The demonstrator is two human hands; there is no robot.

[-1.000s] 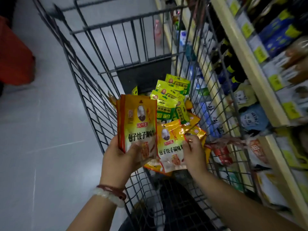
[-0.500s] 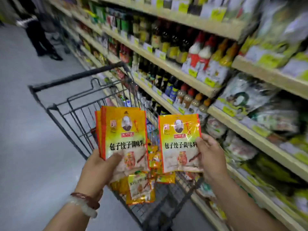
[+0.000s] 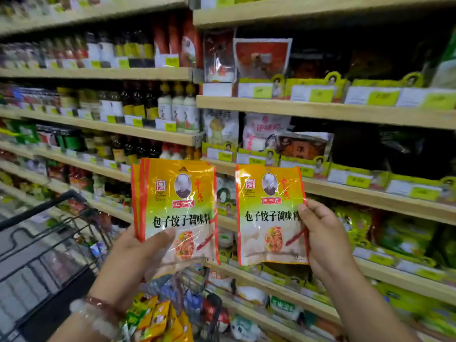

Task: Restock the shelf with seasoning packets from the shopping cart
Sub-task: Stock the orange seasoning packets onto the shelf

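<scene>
The left hand [image 3: 133, 255] grips a stack of seasoning packets [image 3: 176, 208] at 9 o'clock; the right hand [image 3: 323, 238] pinches a single packet [image 3: 270, 213] at 3 o'clock, before the shelf [image 3: 345, 191]. Risk: the fanned stack slides apart and drops into the shopping cart [image 3: 49, 243] if the thumb slackens.

Head view, close, toward shelves [image 3: 320, 112]

Arms: both bare to the frame's lower edge, no sleeves in view.
Left hand [image 3: 138, 255]: no rings or gloves visible.
Left wrist: two bracelets side by side, lower left of frame, one of dark reddish-brown beads [image 3: 103, 303], one of pale translucent beads [image 3: 92, 317].
Right hand [image 3: 323, 240]: bare, wrist unadorned.
</scene>
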